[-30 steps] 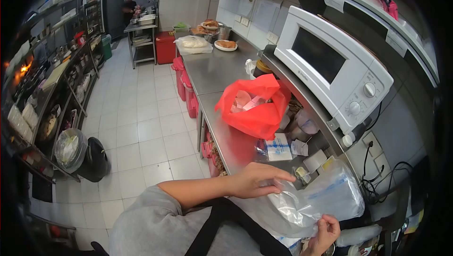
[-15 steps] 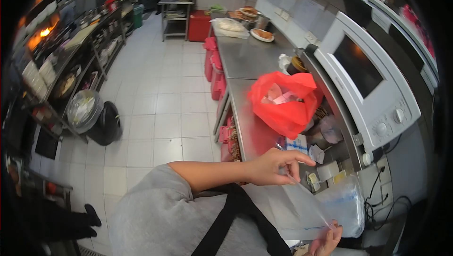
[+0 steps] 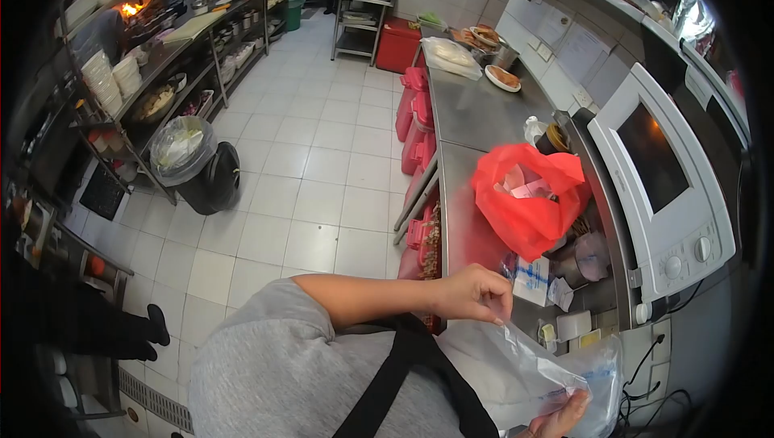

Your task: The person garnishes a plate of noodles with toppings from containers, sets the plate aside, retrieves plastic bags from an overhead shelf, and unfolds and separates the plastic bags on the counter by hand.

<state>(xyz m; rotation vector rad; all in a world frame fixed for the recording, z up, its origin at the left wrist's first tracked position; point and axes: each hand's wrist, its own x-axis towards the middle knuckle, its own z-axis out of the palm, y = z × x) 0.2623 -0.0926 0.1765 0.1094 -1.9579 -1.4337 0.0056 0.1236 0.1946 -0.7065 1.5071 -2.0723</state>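
Observation:
A clear plastic bag (image 3: 512, 365) is stretched between my two hands over the near end of the steel counter. My left hand (image 3: 476, 293) pinches its upper edge, fingers curled together. Lower right, my right hand (image 3: 562, 414) grips the bag's other side, partly cut off by the frame's bottom edge. More clear plastic (image 3: 605, 369) lies just beyond it. Past my left hand, a red bag (image 3: 528, 200) stands open on the counter with pale pink items inside. A white and blue packet (image 3: 531, 280) lies between that bag and my hands.
A white microwave (image 3: 665, 188) sits on a shelf at the right. Plates of food (image 3: 503, 79) are on the counter's far end. Pink bins (image 3: 417, 127) line its left side. A black bin (image 3: 211, 180) stands on the floor. A person's dark-clothed legs (image 3: 121, 325) show at lower left.
The view has swung left. Crumpled at first, the clear bag is now spread between my hands. My left hand's fingers have drawn closed on it. A person's legs have come into view at lower left.

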